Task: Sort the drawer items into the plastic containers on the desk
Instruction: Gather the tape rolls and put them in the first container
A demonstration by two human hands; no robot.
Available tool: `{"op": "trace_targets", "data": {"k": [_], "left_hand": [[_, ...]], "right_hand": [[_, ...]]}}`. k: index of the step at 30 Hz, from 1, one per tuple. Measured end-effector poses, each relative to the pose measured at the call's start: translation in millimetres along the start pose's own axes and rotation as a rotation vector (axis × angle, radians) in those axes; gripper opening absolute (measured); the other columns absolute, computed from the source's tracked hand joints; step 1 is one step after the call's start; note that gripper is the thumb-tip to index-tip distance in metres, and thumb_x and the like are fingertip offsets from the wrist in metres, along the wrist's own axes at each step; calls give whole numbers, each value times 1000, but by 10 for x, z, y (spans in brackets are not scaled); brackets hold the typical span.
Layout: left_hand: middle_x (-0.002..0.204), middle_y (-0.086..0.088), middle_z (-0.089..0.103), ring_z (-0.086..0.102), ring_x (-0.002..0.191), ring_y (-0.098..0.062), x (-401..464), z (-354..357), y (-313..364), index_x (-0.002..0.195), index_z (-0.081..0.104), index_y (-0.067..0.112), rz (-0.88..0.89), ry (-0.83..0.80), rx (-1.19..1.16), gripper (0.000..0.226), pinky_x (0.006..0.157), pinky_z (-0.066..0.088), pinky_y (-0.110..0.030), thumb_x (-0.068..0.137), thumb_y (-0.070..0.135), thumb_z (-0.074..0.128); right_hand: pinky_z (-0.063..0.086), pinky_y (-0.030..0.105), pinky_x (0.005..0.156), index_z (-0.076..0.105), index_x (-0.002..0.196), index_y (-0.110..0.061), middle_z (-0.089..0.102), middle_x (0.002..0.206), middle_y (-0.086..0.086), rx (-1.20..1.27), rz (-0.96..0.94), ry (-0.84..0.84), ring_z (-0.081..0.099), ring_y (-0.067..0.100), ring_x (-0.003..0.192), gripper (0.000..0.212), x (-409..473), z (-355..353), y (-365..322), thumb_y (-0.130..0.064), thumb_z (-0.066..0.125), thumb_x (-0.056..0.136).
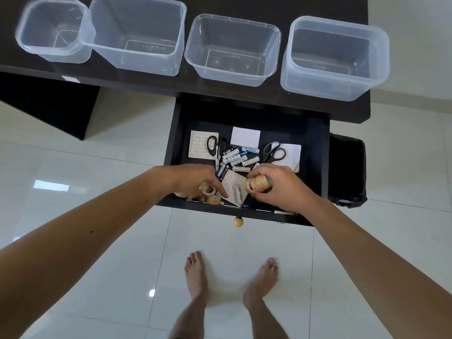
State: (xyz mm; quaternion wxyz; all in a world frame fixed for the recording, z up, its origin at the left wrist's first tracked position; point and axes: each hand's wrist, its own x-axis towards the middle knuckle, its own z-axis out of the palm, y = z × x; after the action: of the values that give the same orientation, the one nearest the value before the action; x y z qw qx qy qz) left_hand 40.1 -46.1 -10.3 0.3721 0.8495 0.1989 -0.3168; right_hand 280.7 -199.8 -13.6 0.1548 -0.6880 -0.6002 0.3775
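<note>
The dark drawer stands pulled out under the desk. In it lie two pairs of black-handled scissors, several batteries and pale paper pads. My right hand grips stacked orange tape rolls just above the drawer's front part. My left hand reaches down to two more tape rolls at the front left corner, its fingers curled on them. Four clear plastic containers stand in a row on the desk, nothing inside them.
The dark desk edge runs just above the drawer. A black bin stands right of the drawer. A round wooden knob sticks out of the drawer front. My bare feet are on the white tiled floor.
</note>
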Motion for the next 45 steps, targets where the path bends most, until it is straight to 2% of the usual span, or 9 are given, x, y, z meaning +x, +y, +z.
{"op": "trace_targets", "data": {"k": [3, 7, 13, 23, 28, 31, 35, 38, 45], "left_hand": [[106, 22, 39, 48, 103, -9, 5, 1, 6, 133, 61, 59, 35, 24, 81, 60, 83, 43, -24, 93, 17, 75], [110, 16, 37, 44, 102, -9, 5, 18, 12, 131, 65, 52, 62, 38, 84, 45, 77, 36, -21, 95, 26, 75], [121, 12, 45, 53, 114, -18, -15, 20, -3, 126, 62, 55, 60, 22, 21, 40, 101, 49, -39, 96, 31, 72], [117, 9, 39, 55, 107, -21, 34, 27, 28, 131, 59, 52, 58, -26, 94, 38, 96, 51, -42, 101, 28, 63], [122, 8, 40, 55, 110, -22, -57, 38, -21, 139, 55, 40, 48, 76, -12, 38, 98, 48, -38, 103, 30, 61], [130, 5, 43, 61, 100, -16, -146, 34, -52, 138, 55, 35, 48, 136, -140, 36, 86, 52, -28, 103, 28, 62], [130, 6, 57, 57, 115, -14, -287, 9, -95, 136, 59, 31, 78, 280, -315, 40, 96, 51, -26, 98, 24, 71], [119, 12, 62, 60, 100, -4, -466, -65, -118, 134, 60, 32, 65, 389, -435, 41, 78, 45, -10, 97, 24, 74], [128, 9, 56, 57, 107, -13, -1066, -251, -293, 139, 55, 35, -41, 615, -546, 41, 74, 45, -18, 101, 27, 68]], "right_hand": [[58, 34, 87, 74, 117, -28, 70, 112, -11, 11, 3, 14, 65, 13, 99, 42, 1, 12, -11, -22, 89, 78], [58, 34, 87, 74, 117, -29, 69, 111, -13, 31, 16, 18, 65, 12, 99, 43, 8, 18, -47, -20, 89, 78], [60, 34, 85, 74, 115, -32, 69, 107, -17, 42, 35, 34, 66, 7, 97, 42, 0, 29, -88, -24, 90, 77], [60, 35, 86, 74, 117, -28, 70, 110, -14, 46, 47, 61, 67, 8, 99, 42, -17, 84, -121, -23, 91, 78], [60, 38, 89, 75, 119, -30, 71, 110, -14, 61, 65, 65, 67, 8, 100, 44, -35, 20, -210, -24, 91, 78], [59, 33, 93, 73, 125, -38, 70, 117, -19, 99, 52, 52, 67, 4, 106, 50, -32, -41, -300, -25, 89, 80], [58, 33, 95, 77, 121, -37, 70, 117, -16, 103, 29, 45, 67, 5, 108, 45, 12, -115, -467, -21, 88, 81], [60, 32, 91, 78, 117, -35, 71, 112, -17, 122, 56, 49, 69, 4, 102, 42, 65, -187, -649, -21, 89, 80], [59, 20, 74, 77, 117, -39, 71, 107, -17, 182, 37, 52, 69, 1, 91, 42, 281, -293, -1234, -21, 89, 82]]}}
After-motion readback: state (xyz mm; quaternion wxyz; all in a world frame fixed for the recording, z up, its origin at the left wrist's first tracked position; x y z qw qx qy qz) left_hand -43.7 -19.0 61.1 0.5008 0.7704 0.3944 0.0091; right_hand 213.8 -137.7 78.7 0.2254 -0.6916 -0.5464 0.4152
